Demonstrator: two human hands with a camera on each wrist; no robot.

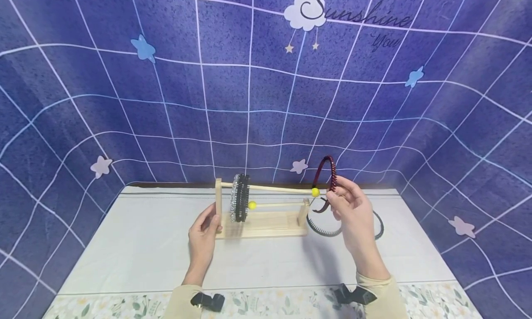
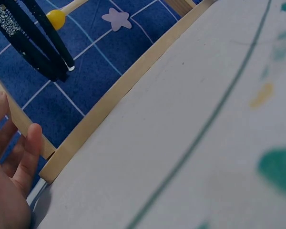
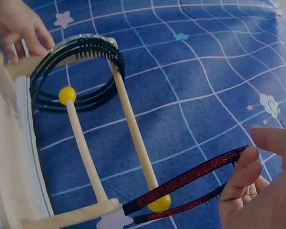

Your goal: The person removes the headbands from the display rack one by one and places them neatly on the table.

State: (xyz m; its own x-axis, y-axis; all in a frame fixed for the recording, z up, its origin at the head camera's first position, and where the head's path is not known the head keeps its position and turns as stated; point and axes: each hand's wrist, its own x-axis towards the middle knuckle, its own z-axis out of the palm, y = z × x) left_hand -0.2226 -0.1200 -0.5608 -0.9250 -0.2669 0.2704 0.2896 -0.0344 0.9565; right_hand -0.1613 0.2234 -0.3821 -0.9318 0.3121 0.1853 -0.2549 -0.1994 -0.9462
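A wooden rack (image 1: 262, 224) stands on the white table, with two rods tipped by yellow balls. My left hand (image 1: 202, 233) grips its left upright low down, thumb in front and fingers behind. Several headbands, black ones and a silver glittery one (image 1: 234, 199), hang together near the left end of the upper rod (image 3: 133, 124). My right hand (image 1: 353, 213) pinches a dark red glittery headband (image 3: 181, 181) between thumb and fingers at the upper rod's free end. That headband overlaps the yellow ball (image 1: 316, 192); whether the rod passes through it I cannot tell.
A black toothed headband (image 1: 322, 232) lies on the table right of the rack, partly behind my right hand and forearm. A blue gridded cloth (image 1: 266, 102) rises behind and along both sides. A floral strip (image 1: 266, 305) edges the table's front.
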